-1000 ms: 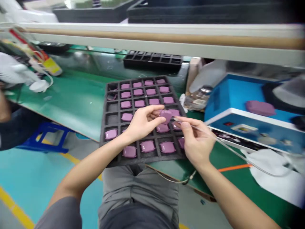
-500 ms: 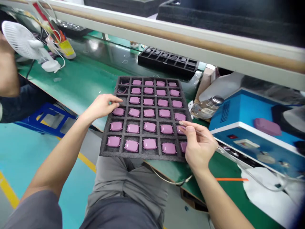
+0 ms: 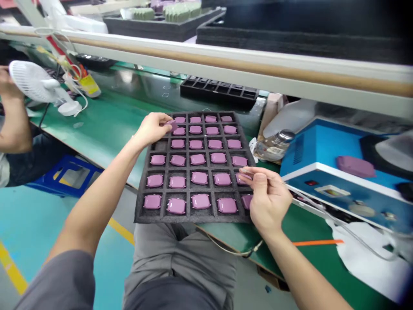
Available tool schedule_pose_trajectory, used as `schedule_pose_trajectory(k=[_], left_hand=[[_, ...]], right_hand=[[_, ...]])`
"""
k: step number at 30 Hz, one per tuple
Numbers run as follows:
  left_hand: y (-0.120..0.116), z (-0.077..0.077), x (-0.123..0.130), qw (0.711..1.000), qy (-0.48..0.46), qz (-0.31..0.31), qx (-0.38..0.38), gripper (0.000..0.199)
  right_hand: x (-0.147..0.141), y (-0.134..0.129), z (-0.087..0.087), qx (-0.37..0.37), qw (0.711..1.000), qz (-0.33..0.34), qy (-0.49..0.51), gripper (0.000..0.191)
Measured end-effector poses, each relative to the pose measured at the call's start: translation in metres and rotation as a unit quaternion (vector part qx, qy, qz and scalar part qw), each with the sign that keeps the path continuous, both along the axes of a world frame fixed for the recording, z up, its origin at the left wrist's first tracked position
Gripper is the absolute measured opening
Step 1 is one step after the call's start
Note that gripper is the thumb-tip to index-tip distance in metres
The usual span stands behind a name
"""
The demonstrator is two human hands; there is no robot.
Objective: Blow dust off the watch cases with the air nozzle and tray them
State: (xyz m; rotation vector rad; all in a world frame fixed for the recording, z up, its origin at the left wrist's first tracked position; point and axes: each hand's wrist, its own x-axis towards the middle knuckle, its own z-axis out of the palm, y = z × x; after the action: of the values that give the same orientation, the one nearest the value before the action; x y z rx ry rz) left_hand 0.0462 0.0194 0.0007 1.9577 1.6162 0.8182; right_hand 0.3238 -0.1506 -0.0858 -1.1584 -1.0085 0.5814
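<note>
A black foam tray [image 3: 196, 218] lies before me, divided into rows of compartments with purple watch cases [image 3: 198, 159] in them. Near its far left corner, my left hand [image 3: 154, 129] pinches one purple watch case [image 3: 172, 125] between thumb and fingers, lifted above the tray. Below that hand, a bare compartment [image 3: 158, 145] shows in the left column. My right hand [image 3: 270, 198] is closed on a thin clear tube [image 3: 305, 196] at the tray's right edge. The tube's tip is near a watch case partly hidden by my fingers.
A blue machine [image 3: 309, 146] stands right, with a purple piece [image 3: 356, 166] on top. Beside it is a glass jar [image 3: 274, 145]. A second black tray [image 3: 219, 92] sits beneath the shelf rail [image 3: 206, 56]. At left are a white fan [image 3: 34, 82] and another person's arm [image 3: 14, 116].
My left hand has moved from the tray's left edge toward its far corner and now holds a watch case. My right hand stays nearly in place. The view has shifted slightly.
</note>
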Motion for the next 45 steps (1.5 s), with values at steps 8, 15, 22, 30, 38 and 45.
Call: schedule_pose_trajectory(k=[8, 15, 22, 30, 38, 45], left_hand=[[-0.086, -0.019, 0.109, 0.914, -0.338, -0.135, -0.179, 0.035], [-0.094, -0.053, 0.127, 0.919, -0.318, -0.171, -0.156, 0.041], [-0.097, -0.054, 0.127, 0.906, -0.352, -0.18, -0.15, 0.045], [-0.099, -0.052, 0.127, 0.904, -0.359, -0.173, -0.156, 0.048], [-0.099, -0.052, 0.127, 0.907, -0.352, -0.178, -0.15, 0.047], [-0.098, -0.053, 0.127, 0.913, -0.338, -0.182, -0.139, 0.045]], right_hand=[[0.0, 0.005, 0.001, 0.069, 0.998, -0.003, -0.012, 0.019], [0.005, 0.007, -0.003, 0.06, 0.998, 0.019, -0.03, 0.019], [0.006, 0.009, -0.005, 0.069, 0.997, 0.031, -0.027, 0.017], [0.007, 0.007, -0.002, 0.064, 0.997, 0.023, -0.046, 0.017], [0.006, 0.008, -0.003, 0.057, 0.997, 0.022, -0.045, 0.017], [0.007, 0.008, -0.004, 0.062, 0.997, 0.03, -0.027, 0.015]])
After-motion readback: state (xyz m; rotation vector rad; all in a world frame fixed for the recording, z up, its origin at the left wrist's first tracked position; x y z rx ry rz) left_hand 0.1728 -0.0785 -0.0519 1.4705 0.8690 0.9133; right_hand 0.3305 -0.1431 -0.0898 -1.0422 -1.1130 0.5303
